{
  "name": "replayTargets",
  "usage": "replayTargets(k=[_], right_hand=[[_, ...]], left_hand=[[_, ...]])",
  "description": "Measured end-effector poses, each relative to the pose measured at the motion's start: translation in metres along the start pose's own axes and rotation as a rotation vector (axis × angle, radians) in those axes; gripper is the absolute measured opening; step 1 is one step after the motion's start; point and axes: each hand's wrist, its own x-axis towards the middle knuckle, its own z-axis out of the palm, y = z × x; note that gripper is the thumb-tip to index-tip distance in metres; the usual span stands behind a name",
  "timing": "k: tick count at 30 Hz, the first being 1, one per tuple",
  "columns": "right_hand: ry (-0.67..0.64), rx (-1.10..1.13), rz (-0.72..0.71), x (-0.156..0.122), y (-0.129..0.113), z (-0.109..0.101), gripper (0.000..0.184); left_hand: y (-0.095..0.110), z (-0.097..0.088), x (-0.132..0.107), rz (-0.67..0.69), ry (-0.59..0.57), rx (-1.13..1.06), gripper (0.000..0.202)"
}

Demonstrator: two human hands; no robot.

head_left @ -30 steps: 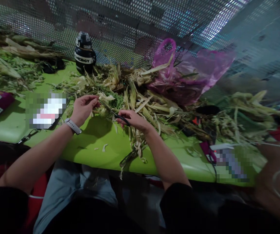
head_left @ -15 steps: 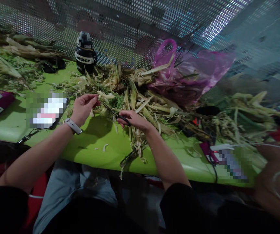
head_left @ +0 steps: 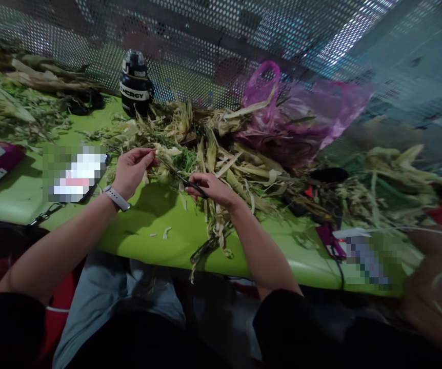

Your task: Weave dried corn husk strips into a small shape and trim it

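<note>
My left hand, with a pale watch band on its wrist, is closed in a pinch at the front of the plant heap. What its fingertips hold is too small to make out; a whitish plant piece lies right beside them. My right hand is wrapped round the dark handles of a pair of scissors. The blades point up and left toward my left fingertips. Around both hands spread dried husks and leaves, with a tuft of fine green sprigs between them.
A black bottle and a pink plastic bag stand behind the heap. A lit phone lies left on the green table. Purple power banks sit at both sides. Another person's arm rests at right.
Both hands and the scissors stay almost in place. The whole view has shifted very slightly.
</note>
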Motion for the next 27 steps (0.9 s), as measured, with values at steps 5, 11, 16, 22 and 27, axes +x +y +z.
replayTargets(k=[5,11,16,22,27], right_hand=[[0.066,0.013,0.009,0.004,0.001,0.002,0.045],[0.068,0.018,0.012,0.004,-0.002,0.004,0.045],[0.075,0.018,0.017,0.003,-0.002,0.006,0.046],[0.085,-0.008,0.023,0.004,-0.002,0.010,0.044],[0.079,0.012,0.040,0.003,-0.007,0.013,0.044]], left_hand=[[0.002,0.002,-0.003,0.007,-0.007,0.008,0.014],[0.003,0.002,-0.003,0.007,-0.001,0.017,0.013],[0.000,0.001,-0.003,0.020,-0.022,0.043,0.016],[-0.004,0.002,-0.005,0.064,-0.060,0.086,0.025],[-0.007,0.002,-0.005,0.092,-0.048,0.118,0.025]])
